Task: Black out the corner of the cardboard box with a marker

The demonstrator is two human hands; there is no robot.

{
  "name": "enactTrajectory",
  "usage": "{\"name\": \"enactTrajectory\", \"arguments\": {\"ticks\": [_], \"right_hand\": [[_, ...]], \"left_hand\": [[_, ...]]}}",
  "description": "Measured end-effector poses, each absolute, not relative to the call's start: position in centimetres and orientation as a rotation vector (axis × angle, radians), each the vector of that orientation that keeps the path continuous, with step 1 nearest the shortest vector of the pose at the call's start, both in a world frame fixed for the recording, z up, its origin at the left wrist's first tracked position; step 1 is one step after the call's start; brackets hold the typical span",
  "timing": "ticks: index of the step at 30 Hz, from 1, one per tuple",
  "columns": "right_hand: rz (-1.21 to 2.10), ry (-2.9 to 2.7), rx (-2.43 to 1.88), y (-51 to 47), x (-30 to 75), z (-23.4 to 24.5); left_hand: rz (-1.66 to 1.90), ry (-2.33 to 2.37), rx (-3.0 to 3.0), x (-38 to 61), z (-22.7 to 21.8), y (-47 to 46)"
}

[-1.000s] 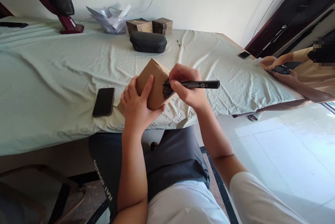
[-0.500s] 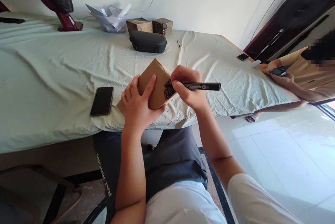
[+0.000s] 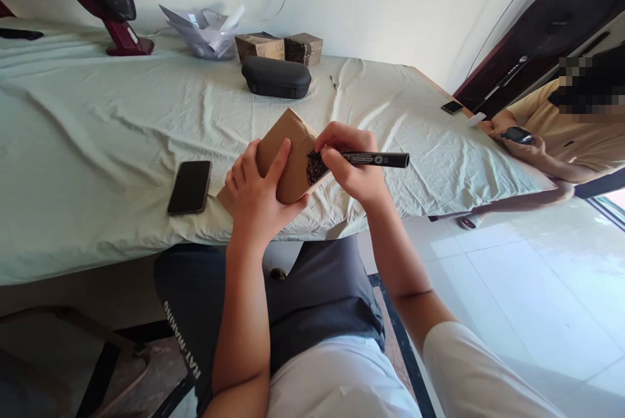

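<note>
A brown cardboard box (image 3: 280,135) is tilted near the front of the cloth-covered table, its lower left part hidden by my hand. My left hand (image 3: 258,190) grips it from the left, thumb and fingers spread over its surface. Between the fingertips of my right hand (image 3: 351,161) is a black marker pen (image 3: 378,159), its back end pointing right. The tip meets the box beside a patch of black scribbles (image 3: 316,172) at the right edge. A dark smartphone (image 3: 189,187) lies left of my left hand.
Behind the box stand a black zip case (image 3: 276,78), two patterned boxes (image 3: 303,49), a clear basket (image 3: 205,43) with papers, and a dark red fan (image 3: 129,43). A small pen (image 3: 333,82) lies nearby. At right, another person (image 3: 581,138) holds a dark device by the table (image 3: 122,125).
The marker tip has shifted slightly up along the scribbles, and the pen's back end has dipped left a little. My left knee has swung left. The other person's hands have moved slightly.
</note>
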State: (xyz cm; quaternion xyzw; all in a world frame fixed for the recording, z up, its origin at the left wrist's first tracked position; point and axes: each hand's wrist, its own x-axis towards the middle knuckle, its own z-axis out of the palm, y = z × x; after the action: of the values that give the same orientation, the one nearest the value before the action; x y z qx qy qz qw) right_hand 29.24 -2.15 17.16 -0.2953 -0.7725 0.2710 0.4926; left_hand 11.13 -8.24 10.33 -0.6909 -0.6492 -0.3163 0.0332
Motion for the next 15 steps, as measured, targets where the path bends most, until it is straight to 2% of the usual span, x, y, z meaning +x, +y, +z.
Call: {"name": "enactTrajectory", "arguments": {"ticks": [8, 15], "right_hand": [[0.805, -1.945, -0.695, -2.0, 29.4, 18.0], [0.904, -1.771, -0.723, -1.4, 30.5, 16.8]], "left_hand": [[-0.980, -2.006, -2.121, 11.4, 10.7, -8.3], [-0.977, -1.991, -2.180, 10.8, 10.6, -8.3]]}}
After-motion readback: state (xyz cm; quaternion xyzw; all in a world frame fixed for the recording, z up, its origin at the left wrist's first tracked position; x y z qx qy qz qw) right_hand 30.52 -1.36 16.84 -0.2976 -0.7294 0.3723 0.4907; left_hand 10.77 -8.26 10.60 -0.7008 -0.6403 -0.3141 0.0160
